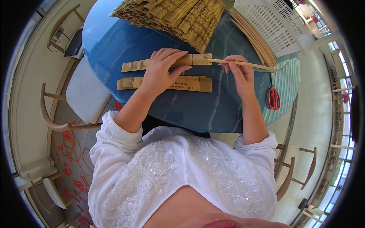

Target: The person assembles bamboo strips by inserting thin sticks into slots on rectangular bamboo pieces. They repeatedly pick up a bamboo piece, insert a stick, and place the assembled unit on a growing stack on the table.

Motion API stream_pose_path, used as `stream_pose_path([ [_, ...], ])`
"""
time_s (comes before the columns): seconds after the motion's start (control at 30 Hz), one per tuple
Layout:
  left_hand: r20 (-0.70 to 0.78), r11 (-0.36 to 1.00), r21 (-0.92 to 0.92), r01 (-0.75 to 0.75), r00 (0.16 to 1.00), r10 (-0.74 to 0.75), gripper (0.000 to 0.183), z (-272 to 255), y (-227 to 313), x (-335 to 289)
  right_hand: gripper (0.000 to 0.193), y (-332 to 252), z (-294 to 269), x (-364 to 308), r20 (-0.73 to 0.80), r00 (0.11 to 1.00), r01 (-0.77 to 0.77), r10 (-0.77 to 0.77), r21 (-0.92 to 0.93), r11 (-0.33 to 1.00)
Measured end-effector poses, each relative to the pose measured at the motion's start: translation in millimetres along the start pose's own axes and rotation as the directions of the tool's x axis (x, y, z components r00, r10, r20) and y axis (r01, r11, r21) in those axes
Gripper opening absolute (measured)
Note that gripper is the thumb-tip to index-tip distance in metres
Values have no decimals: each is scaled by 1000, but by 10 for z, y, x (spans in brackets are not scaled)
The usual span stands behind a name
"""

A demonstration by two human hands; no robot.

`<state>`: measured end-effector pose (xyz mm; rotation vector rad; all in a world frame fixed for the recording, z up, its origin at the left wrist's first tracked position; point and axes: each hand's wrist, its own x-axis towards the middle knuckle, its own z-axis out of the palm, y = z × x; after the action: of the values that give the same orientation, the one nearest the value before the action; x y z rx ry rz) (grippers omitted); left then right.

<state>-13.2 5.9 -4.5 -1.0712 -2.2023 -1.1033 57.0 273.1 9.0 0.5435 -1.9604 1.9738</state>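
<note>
A narrow brown paper chopstick sleeve (200, 59) with dark print lies crosswise on the table, pressed and gripped between the fingers and thumb of my left hand (162, 68). My right hand (241, 74) pinches a pair of pale wooden chopsticks (262, 67). Their left end meets the sleeve's notched right mouth; how far in they reach is hidden. Nearer to me, below the held sleeve, lies a small stack of similar sleeves (195, 84), partly covered by my left wrist. Red-handled scissors (273, 98) rest to the right of my right hand.
A large pile of brown sleeves (182, 17) covers the far middle of the round blue marbled table (224, 106). Loose chopsticks (258, 42) lie at the far right, beside a white perforated basket (268, 24). Chairs (87, 89) stand around the table.
</note>
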Motion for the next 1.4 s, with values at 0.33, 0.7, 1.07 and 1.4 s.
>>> stream_pose_path([
  [0.33,17,998,-51,-37,999,38,43,-9,93,-5,20,-66,170,-26,158,969,-158,191,-200,967],
  [0.7,-93,1000,4,5,996,-4,43,-23,20,-1,15,-34,-205,62,-318,948,110,-6,312,944],
  [1.07,-59,997,36,-75,995,77,44,-16,31,0,11,17,93,5,-17,962,-272,272,-41,961],
  [1.4,-48,993,45,-105,993,107,45,-31,32,-3,18,29,-60,15,67,928,-370,367,290,883],
])
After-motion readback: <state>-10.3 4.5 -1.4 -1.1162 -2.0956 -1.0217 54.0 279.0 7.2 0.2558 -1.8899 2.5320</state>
